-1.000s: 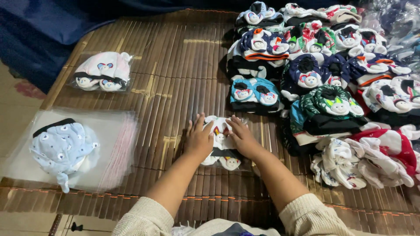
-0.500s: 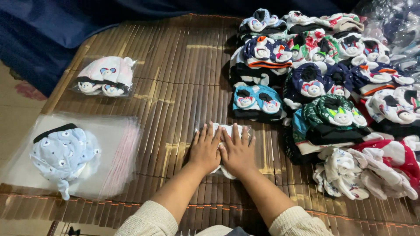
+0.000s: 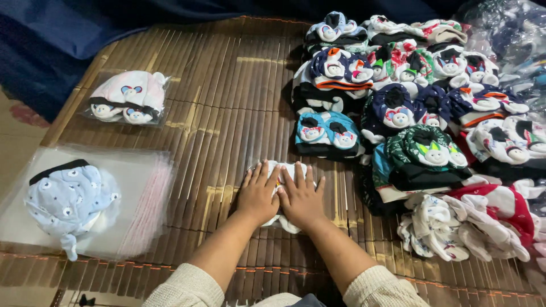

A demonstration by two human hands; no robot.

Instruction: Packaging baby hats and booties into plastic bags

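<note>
A small white baby hat (image 3: pixel 286 168) lies on the brown bamboo mat (image 3: pixel 227 91), mostly hidden under my palms. My left hand (image 3: pixel 257 195) and my right hand (image 3: pixel 300 197) lie flat side by side on top of it, fingers spread and pointing away from me. Only the hat's far edge and a bit of its near edge show around my hands.
A pile of colourful baby hats (image 3: pixel 421 113) fills the mat's right side. At the left, a pale blue hat (image 3: pixel 67 200) rests on a stack of clear plastic bags (image 3: pixel 136 204). A bagged white hat (image 3: pixel 126 96) lies further back. Dark blue cloth (image 3: pixel 51 40) borders the far left.
My hands went from gripping the white hat's sides to lying flat together on top of it. The view shifted slightly.
</note>
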